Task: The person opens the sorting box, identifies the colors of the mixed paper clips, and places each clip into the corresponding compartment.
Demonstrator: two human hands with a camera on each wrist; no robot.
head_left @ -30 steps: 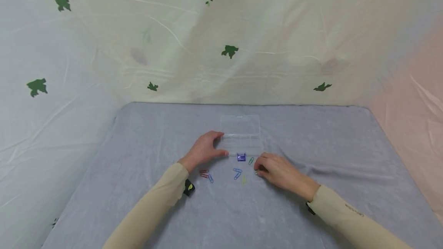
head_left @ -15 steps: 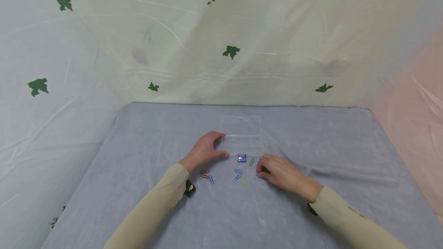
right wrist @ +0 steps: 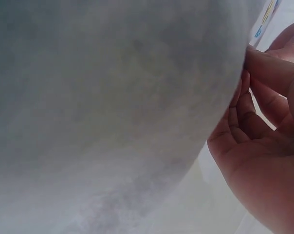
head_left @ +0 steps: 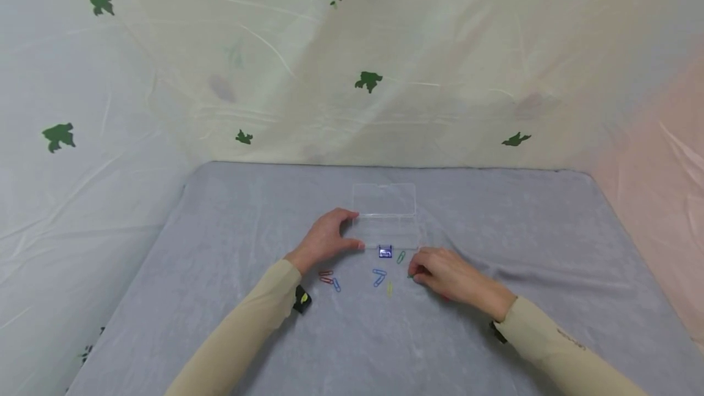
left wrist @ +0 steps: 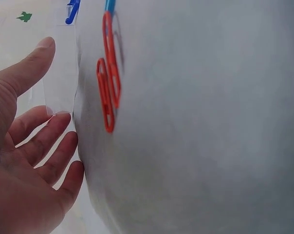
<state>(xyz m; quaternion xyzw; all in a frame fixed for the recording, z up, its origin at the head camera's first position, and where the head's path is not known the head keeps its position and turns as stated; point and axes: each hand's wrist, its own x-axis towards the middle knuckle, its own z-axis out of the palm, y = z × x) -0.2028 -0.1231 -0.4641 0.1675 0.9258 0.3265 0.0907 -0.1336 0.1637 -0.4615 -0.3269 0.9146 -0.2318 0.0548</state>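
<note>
The right hand has its grip pinched on a mostly hidden green paperclip, near the clear plastic box's front right corner; the left hand, fingers spread, touches its left end.

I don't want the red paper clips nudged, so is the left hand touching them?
Apart: the head view shows grey cloth between the left hand and the red paper clips.

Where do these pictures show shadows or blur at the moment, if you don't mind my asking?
Head view: soft shadow beside the left sleeve, the clear box faint against the gray cloth; left wrist view: thin shadows alongside the red paper clips; right wrist view: the cloth is dim and smeary, lacking crisp texture.
</note>
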